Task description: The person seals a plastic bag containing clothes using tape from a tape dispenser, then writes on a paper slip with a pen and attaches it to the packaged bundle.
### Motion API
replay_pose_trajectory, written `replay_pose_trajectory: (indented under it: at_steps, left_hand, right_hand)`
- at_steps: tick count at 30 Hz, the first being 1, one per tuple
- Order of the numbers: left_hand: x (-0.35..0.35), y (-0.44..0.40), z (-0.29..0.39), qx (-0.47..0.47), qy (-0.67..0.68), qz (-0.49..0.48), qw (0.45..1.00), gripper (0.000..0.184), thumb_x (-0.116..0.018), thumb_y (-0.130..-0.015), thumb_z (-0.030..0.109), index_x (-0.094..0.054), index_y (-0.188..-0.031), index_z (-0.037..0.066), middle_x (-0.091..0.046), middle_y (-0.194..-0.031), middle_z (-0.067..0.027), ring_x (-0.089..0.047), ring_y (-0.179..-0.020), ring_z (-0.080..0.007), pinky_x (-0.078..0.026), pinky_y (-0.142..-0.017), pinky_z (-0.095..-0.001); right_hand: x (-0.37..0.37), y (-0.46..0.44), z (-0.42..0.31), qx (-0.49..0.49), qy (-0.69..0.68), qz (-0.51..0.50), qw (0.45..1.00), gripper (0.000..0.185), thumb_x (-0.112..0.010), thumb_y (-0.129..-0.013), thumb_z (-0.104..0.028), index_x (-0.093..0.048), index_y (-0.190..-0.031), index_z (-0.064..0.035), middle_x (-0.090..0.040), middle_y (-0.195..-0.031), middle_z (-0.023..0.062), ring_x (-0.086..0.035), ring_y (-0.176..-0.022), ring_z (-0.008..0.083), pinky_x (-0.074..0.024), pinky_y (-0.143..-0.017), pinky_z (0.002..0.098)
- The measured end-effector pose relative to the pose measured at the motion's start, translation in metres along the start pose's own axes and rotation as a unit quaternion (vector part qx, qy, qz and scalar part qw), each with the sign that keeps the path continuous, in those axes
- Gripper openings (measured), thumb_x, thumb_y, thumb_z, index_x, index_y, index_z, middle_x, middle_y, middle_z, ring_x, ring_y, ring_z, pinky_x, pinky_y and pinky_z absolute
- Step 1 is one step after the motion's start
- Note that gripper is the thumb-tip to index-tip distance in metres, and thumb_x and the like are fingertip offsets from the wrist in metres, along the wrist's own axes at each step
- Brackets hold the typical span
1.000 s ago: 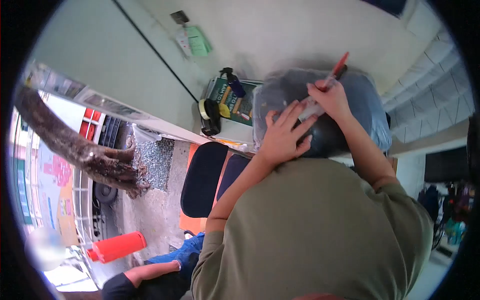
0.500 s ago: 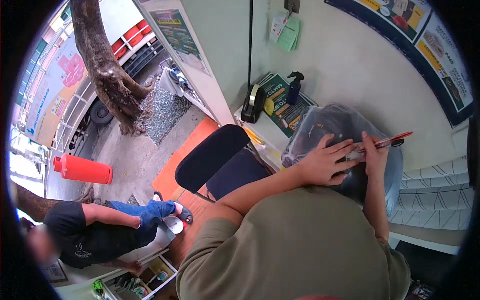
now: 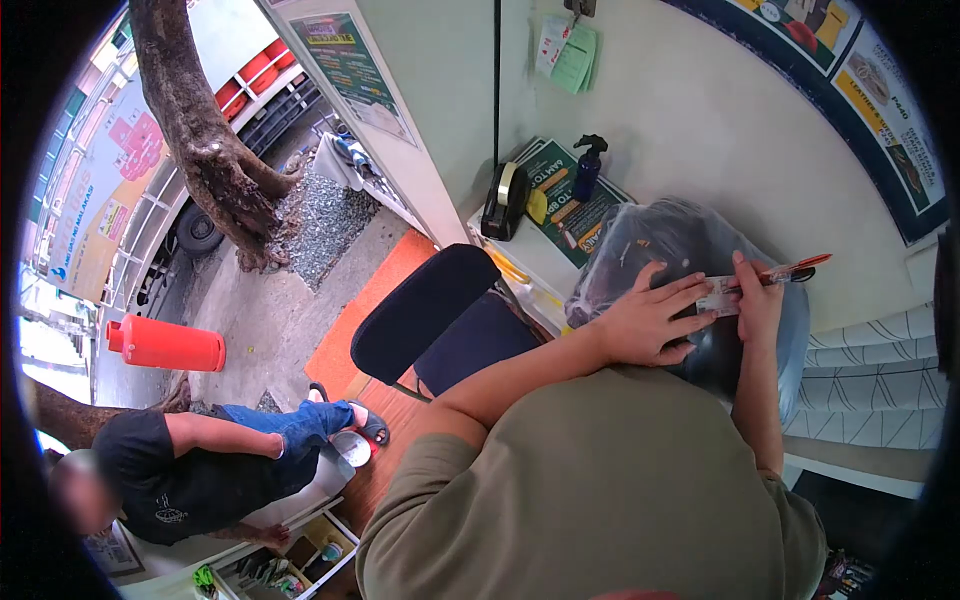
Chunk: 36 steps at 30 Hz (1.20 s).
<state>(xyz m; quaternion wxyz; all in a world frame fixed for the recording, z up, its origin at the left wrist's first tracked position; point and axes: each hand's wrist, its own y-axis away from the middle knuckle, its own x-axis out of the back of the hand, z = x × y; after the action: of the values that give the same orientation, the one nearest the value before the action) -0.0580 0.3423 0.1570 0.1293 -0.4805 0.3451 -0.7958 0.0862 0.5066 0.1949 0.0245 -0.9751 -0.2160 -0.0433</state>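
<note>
A filled clear plastic bag (image 3: 645, 235) with dark contents rests in front of me. My left hand (image 3: 650, 320) lies flat on it, open with fingers spread, the fingertips at the edge of a small whitish slip (image 3: 722, 297). My right hand (image 3: 758, 308) is closed around a red pen (image 3: 805, 263) and what looks like a black one beside it. Its extended finger presses at the slip's right side. Writing on the slip is too small to read.
A tape dispenser (image 3: 507, 202), green leaflets (image 3: 570, 205) and a dark spray bottle (image 3: 589, 170) are on the counter beyond the bag. A dark chair (image 3: 425, 315) stands to my left. Farther left sits another person (image 3: 200, 470), above an open drawer (image 3: 320, 550). Green slips (image 3: 575, 58) hang on the wall.
More of the whitish slip shows between my hands now. My right hand has shifted slightly right and down with the pens. My left hand stays spread on the bag.
</note>
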Motion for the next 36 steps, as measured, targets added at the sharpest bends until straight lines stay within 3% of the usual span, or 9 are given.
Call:
replay_pose_trajectory:
  at_steps: [4, 7, 9, 14, 20, 26, 29, 36]
  left_hand:
    - [-0.007, 0.006, -0.003, -0.018, -0.010, 0.009, 1.000, 0.049, -0.070, -0.080, 0.034, -0.059, -0.125, 0.020, -0.048, -0.141, -0.0112, -0.045, -0.134, -0.0234, -0.027, -0.102, -0.0571]
    - [-0.004, 0.003, -0.001, -0.005, 0.011, -0.006, 1.000, 0.050, -0.071, -0.079, 0.033, -0.059, -0.125, 0.021, -0.050, -0.139, -0.0101, -0.047, -0.132, -0.0228, -0.028, -0.102, -0.0559]
    - [-0.004, 0.000, -0.001, 0.000, 0.004, -0.014, 1.000, 0.051, -0.071, -0.077, 0.032, -0.059, -0.126, 0.022, -0.051, -0.138, -0.0094, -0.048, -0.131, -0.0224, -0.027, -0.103, -0.0553]
    - [-0.001, -0.005, 0.003, 0.007, -0.013, -0.045, 0.999, 0.050, -0.072, -0.075, 0.030, -0.061, -0.124, 0.022, -0.052, -0.136, -0.0084, -0.048, -0.131, -0.0218, -0.024, -0.104, -0.0541]
    - [0.000, -0.007, 0.006, 0.020, -0.012, -0.052, 0.998, 0.049, -0.071, -0.075, 0.029, -0.063, -0.122, 0.022, -0.052, -0.137, -0.0080, -0.048, -0.131, -0.0223, -0.022, -0.106, -0.0504]
    - [0.000, -0.009, 0.007, 0.024, -0.003, -0.059, 0.998, 0.050, -0.072, -0.074, 0.027, -0.063, -0.123, 0.021, -0.051, -0.139, -0.0083, -0.048, -0.131, -0.0235, -0.022, -0.106, -0.0484]
    - [-0.001, -0.010, 0.006, 0.023, 0.000, -0.061, 0.998, 0.050, -0.072, -0.074, 0.026, -0.063, -0.123, 0.021, -0.051, -0.139, -0.0086, -0.048, -0.131, -0.0240, -0.022, -0.106, -0.0483]
    - [0.000, -0.010, 0.007, 0.020, -0.007, -0.066, 0.998, 0.053, -0.073, -0.073, 0.025, -0.062, -0.124, 0.021, -0.051, -0.139, -0.0095, -0.049, -0.131, -0.0249, -0.024, -0.104, -0.0491]
  right_hand:
    - [-0.002, -0.001, -0.004, -0.018, -0.015, 0.026, 0.999, 0.028, -0.076, -0.085, -0.028, -0.063, -0.073, -0.0067, -0.056, -0.063, -0.0006, -0.050, -0.054, 0.0073, -0.0372, -0.048, 0.0225]
    - [-0.001, 0.003, -0.020, -0.015, -0.037, 0.038, 0.998, 0.033, -0.076, -0.085, -0.024, -0.056, -0.062, -0.0097, -0.051, -0.059, -0.0035, -0.045, -0.051, 0.0057, -0.0338, -0.047, 0.0242]
    - [0.005, 0.005, -0.018, 0.087, 0.107, 0.036, 0.990, 0.040, -0.078, -0.082, -0.033, -0.061, -0.060, -0.0048, -0.056, -0.057, -0.0008, -0.049, -0.054, 0.0068, -0.0380, -0.050, 0.0262]
    - [-0.007, 0.019, -0.014, 0.098, 0.211, -0.018, 0.973, 0.045, -0.074, -0.085, -0.035, -0.056, -0.060, -0.0012, -0.051, -0.053, 0.0033, -0.045, -0.053, 0.0059, -0.0368, -0.048, 0.0292]
    - [-0.008, 0.020, -0.008, 0.109, 0.204, 0.009, 0.973, 0.047, -0.071, -0.086, -0.031, -0.050, -0.057, -0.0008, -0.041, -0.049, 0.0019, -0.037, -0.051, 0.0079, -0.0329, -0.046, 0.0315]
    - [-0.003, 0.018, 0.000, 0.132, 0.207, 0.000, 0.969, 0.043, -0.070, -0.088, -0.027, -0.052, -0.059, -0.0019, -0.045, -0.051, 0.0006, -0.038, -0.052, 0.0063, -0.0322, -0.047, 0.0292]
    - [-0.006, 0.018, 0.001, 0.154, 0.231, 0.018, 0.961, 0.046, -0.071, -0.085, -0.030, -0.048, -0.058, -0.0001, -0.039, -0.049, 0.0060, -0.035, -0.048, 0.0123, -0.0322, -0.047, 0.0340]
    - [-0.002, 0.017, -0.004, 0.162, 0.224, 0.013, 0.961, 0.046, -0.071, -0.084, -0.031, -0.050, -0.058, 0.0000, -0.040, -0.049, 0.0072, -0.034, -0.048, 0.0165, -0.0315, -0.047, 0.0362]
